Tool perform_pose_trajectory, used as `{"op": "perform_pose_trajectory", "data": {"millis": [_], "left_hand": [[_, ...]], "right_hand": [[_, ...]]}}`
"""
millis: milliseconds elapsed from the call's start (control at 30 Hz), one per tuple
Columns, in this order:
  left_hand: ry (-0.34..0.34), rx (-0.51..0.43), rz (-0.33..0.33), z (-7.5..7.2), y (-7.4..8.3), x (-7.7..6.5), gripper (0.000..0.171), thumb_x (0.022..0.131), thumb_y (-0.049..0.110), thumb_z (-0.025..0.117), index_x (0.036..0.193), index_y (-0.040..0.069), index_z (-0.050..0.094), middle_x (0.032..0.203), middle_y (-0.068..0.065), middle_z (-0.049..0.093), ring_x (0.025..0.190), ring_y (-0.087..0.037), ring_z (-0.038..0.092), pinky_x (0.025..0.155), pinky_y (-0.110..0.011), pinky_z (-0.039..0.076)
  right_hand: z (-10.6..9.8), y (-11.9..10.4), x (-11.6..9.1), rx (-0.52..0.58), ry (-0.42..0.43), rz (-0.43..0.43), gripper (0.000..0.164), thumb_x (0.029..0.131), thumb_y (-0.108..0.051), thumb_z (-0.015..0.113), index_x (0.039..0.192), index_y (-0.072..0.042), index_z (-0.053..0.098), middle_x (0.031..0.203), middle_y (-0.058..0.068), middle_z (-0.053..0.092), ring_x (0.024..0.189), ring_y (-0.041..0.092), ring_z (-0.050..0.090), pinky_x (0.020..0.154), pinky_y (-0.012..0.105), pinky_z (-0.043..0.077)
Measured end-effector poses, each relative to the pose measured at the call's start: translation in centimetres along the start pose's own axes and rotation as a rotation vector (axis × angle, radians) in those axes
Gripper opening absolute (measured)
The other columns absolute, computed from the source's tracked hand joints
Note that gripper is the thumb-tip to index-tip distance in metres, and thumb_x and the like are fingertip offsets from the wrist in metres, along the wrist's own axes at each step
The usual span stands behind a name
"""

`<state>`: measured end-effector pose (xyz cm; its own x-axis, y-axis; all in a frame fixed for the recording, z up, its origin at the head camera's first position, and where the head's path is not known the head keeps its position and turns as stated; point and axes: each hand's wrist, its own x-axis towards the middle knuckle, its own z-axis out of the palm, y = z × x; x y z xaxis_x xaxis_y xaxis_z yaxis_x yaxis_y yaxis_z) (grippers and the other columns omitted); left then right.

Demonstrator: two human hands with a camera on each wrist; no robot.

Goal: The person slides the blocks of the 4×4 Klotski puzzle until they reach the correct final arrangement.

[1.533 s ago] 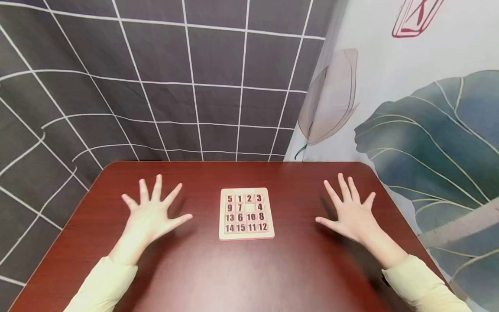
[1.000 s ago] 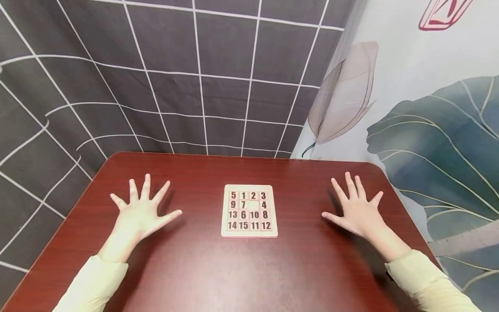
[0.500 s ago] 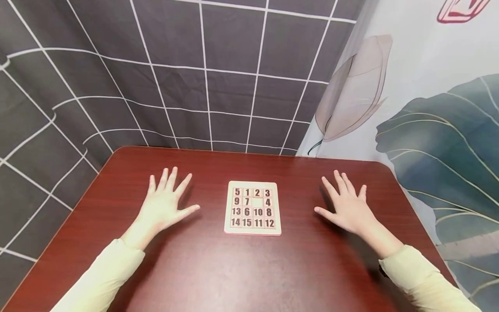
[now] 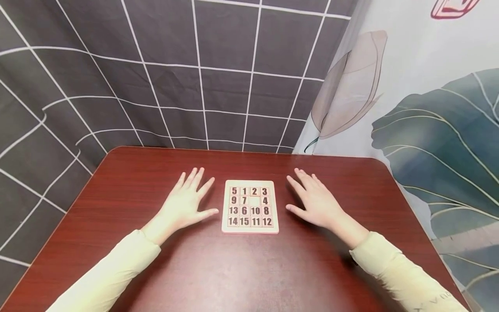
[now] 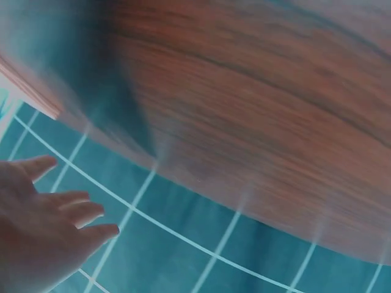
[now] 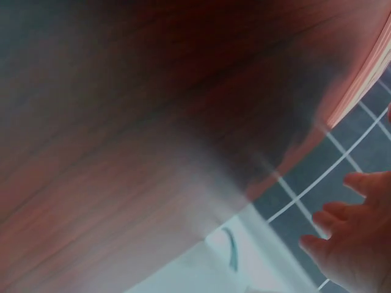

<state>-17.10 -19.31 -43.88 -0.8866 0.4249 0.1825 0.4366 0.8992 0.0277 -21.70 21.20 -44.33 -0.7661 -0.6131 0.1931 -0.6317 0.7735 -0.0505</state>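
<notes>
A square sliding number puzzle lies flat on the table in the head view. Its tiles bear black numbers, and one gap shows in the second row, between 7 and 4. Left of it is my left hand, fingers straight and thumb pointing at the puzzle's edge. On the other side my right hand has its fingers extended, thumb toward the puzzle. Neither hand holds anything. In the wrist views the puzzle's edge shows near the left hand, and its other edge near the right hand.
The reddish-brown table has a glossy, reflective top. Behind it hangs a dark grey curtain with a white grid. A pale curtain with leaf patterns borders the right side.
Both hands have moved inward from the table's sides toward the puzzle, their spread fingers drawing closer together. The puzzle's tiles keep the same arrangement. The head view has shifted slightly.
</notes>
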Motion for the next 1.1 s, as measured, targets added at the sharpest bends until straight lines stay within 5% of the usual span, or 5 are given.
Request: {"op": "perform_pose_trajectory", "data": {"millis": [600,1100], "left_hand": [[-0.115,-0.009,0.133,1.2,2.6,1.2,0.106,0.085,0.075,0.070,0.160,0.004,0.045,0.168,-0.024,0.040,0.159,-0.041,0.036,0.131,-0.058,0.031],[-0.212,0.021,0.185,1.8,2.8,1.9,0.114,0.087,0.076,0.066,0.162,-0.005,0.037,0.171,-0.021,0.035,0.161,-0.036,0.033,0.131,-0.053,0.034]], "right_hand": [[1.7,-4.5,3.1,0.103,-0.013,-0.425,0.062,0.100,-0.038,0.071,0.149,-0.002,0.060,0.157,0.014,0.058,0.148,0.029,0.054,0.126,0.051,0.042],[2.8,-6.3,4.8,0.074,-0.101,-0.535,0.064,0.105,-0.043,0.061,0.158,-0.009,0.051,0.162,0.005,0.054,0.150,0.022,0.053,0.128,0.042,0.041]]}}
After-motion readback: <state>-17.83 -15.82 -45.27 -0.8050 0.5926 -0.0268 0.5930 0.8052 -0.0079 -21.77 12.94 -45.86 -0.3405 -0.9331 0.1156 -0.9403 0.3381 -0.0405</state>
